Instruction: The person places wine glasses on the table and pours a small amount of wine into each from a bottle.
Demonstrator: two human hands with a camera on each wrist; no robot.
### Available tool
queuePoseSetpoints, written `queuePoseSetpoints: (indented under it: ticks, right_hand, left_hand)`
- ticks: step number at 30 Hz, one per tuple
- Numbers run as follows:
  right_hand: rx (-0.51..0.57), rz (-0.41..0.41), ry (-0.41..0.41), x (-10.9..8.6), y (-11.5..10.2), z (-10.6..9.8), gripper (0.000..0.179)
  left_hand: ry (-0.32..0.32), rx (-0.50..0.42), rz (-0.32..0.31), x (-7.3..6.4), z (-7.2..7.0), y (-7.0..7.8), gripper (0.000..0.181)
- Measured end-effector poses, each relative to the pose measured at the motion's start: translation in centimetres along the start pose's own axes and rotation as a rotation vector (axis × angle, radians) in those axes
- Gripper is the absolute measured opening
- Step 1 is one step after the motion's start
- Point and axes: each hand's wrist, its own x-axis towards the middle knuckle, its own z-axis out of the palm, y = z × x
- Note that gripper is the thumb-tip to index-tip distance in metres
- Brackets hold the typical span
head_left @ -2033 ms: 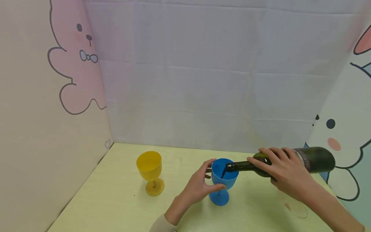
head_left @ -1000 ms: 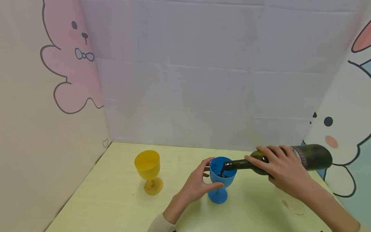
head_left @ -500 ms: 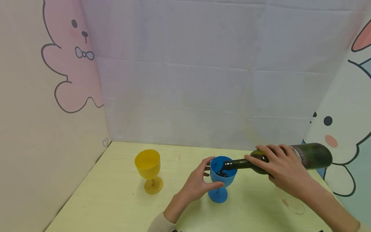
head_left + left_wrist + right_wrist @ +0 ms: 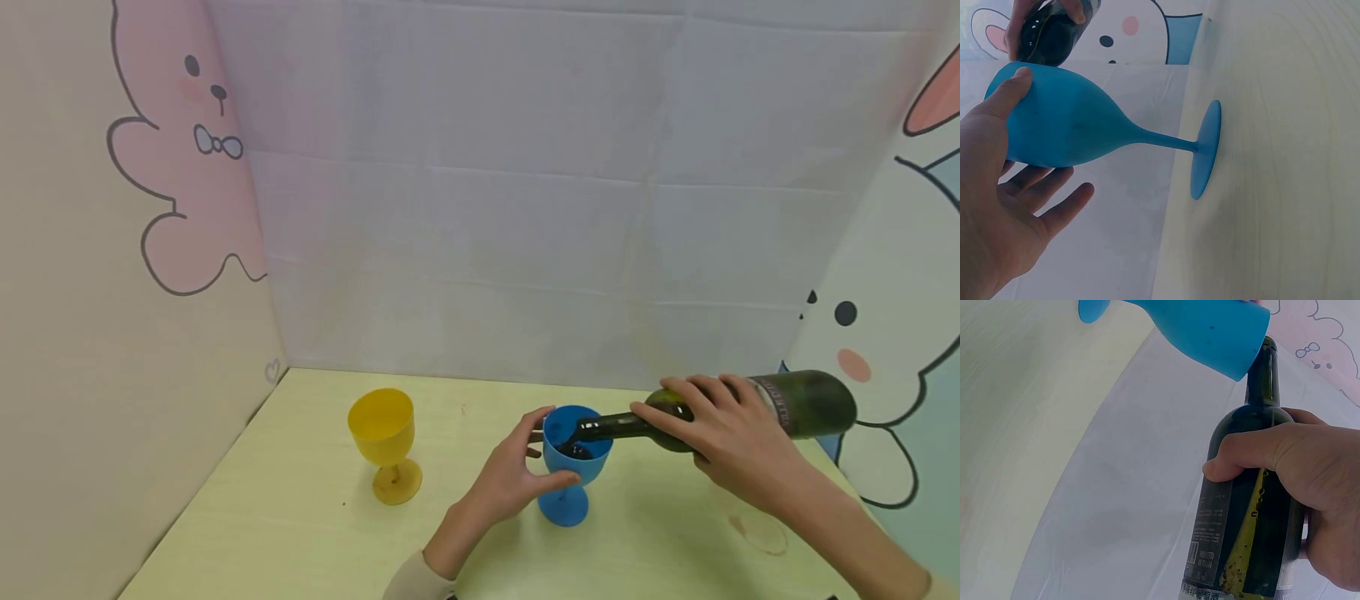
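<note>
My left hand (image 4: 513, 479) holds a blue plastic goblet (image 4: 587, 468) by its bowl, thumb on the near side and fingers round the far side. The goblet's foot (image 4: 1207, 150) is right at the tabletop in the left wrist view. My right hand (image 4: 738, 446) grips a green glass wine bottle (image 4: 816, 404) round its body. The bottle lies nearly level, its mouth inside the goblet's rim. Dark liquid (image 4: 576, 452) runs from the mouth and pools in the bowl. In the right wrist view, yellow-green light shows through the bottle (image 4: 1260, 519) beside its label.
A yellow goblet (image 4: 384, 433) stands upright to the left on the pale wooden table (image 4: 285, 517). A faint ring stain (image 4: 765, 537) marks the right side. Cartoon-printed side walls (image 4: 202, 208) and a creased white sheet (image 4: 480, 225) enclose the table.
The dark liquid pooled in the blue goblet has become visible and risen while the stream continues. Both hands keep their holds, and the bottle stays almost still. The head view shifted slightly.
</note>
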Motion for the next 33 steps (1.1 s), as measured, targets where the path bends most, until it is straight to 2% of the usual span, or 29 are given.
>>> queuePoseSetpoints:
  ticks: [15,33]
  right_hand:
    - [0.014,-0.014,0.022,0.16,0.0,-0.03,0.099]
    - [0.021,0.002,-0.004,0.34,-0.31,-0.15,0.096]
  left_hand:
    - [0.0,-0.004,0.002,0.01,-0.02,-0.08,0.081]
    - [0.006,0.0,0.022,0.07,0.03,-0.17,0.081]
